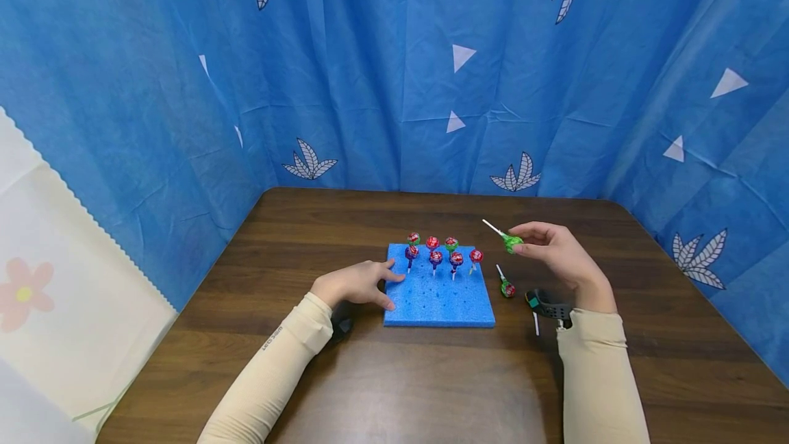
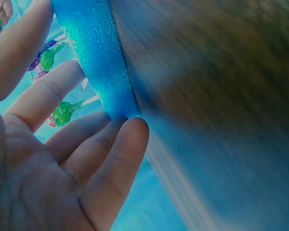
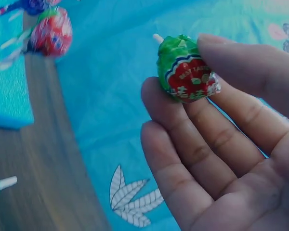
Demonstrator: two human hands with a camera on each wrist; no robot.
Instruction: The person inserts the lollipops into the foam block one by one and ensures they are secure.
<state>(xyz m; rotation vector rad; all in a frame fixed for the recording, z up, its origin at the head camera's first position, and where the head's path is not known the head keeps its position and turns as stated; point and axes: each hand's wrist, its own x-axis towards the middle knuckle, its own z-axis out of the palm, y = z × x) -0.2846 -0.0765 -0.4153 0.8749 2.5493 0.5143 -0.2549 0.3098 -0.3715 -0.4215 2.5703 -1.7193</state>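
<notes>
My right hand (image 1: 557, 252) pinches a green-wrapped lollipop (image 1: 512, 241) by its candy head, between thumb and fingertips. Its white stick points up and left, above the table. In the right wrist view, the wrapper of the held lollipop (image 3: 188, 72) shows a red patch. My left hand (image 1: 364, 283) rests at the left edge of a blue foam board (image 1: 431, 303), fingers spread and touching its side. Several wrapped lollipops (image 1: 455, 259), red, purple and green, stand by their sticks in two rows on the board's far half. Small holes dot the nearer half.
Right of the board, a red-and-green lollipop (image 1: 507, 288) lies on the brown wooden table (image 1: 394, 382). A white stick (image 1: 536, 325) shows beside the black wrist camera (image 1: 547, 305). A blue curtain (image 1: 370, 88) hangs behind the table and along its sides.
</notes>
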